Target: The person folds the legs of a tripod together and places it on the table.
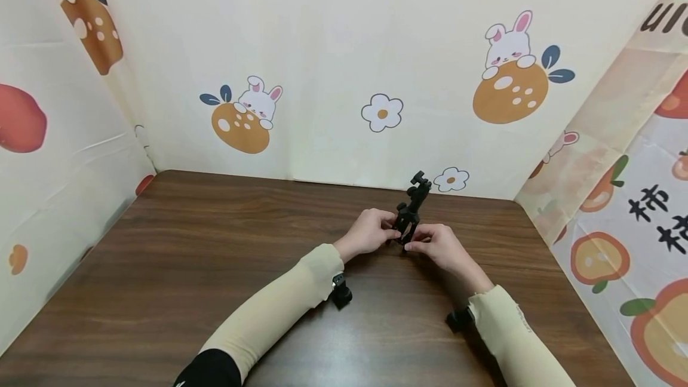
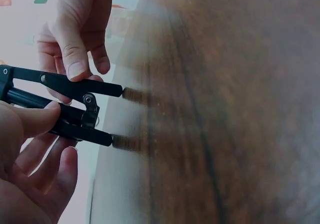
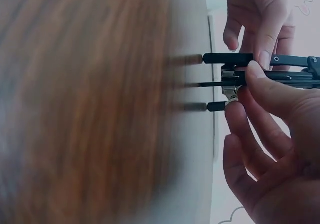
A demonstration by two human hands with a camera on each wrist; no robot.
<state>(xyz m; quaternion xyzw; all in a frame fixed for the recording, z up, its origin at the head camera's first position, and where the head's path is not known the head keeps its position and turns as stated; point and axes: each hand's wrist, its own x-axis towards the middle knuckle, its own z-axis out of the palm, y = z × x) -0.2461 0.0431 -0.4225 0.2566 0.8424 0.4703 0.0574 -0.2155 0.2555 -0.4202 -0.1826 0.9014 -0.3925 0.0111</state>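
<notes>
A small black tripod (image 1: 411, 211) stands upright near the back edge of the table, its legs only partly spread and its clamp-like head leaning to the right. From the left, my left hand (image 1: 369, 233) pinches one leg between thumb and fingers. My right hand (image 1: 442, 248) grips another leg low down on the right. In the left wrist view, the metal brace between the tripod legs (image 2: 102, 88) shows. The right wrist view has three leg tips (image 3: 215, 58) pointing at the tabletop, with my right thumb (image 3: 257, 70) pressed along a leg.
The brown wood-grain table (image 1: 215, 243) stretches to both sides and in front. Behind it rises a pale printed cloth (image 1: 322, 106) with rabbits and fruit, and more cloth hangs at left and right. Each wrist carries a small black camera (image 1: 341, 294).
</notes>
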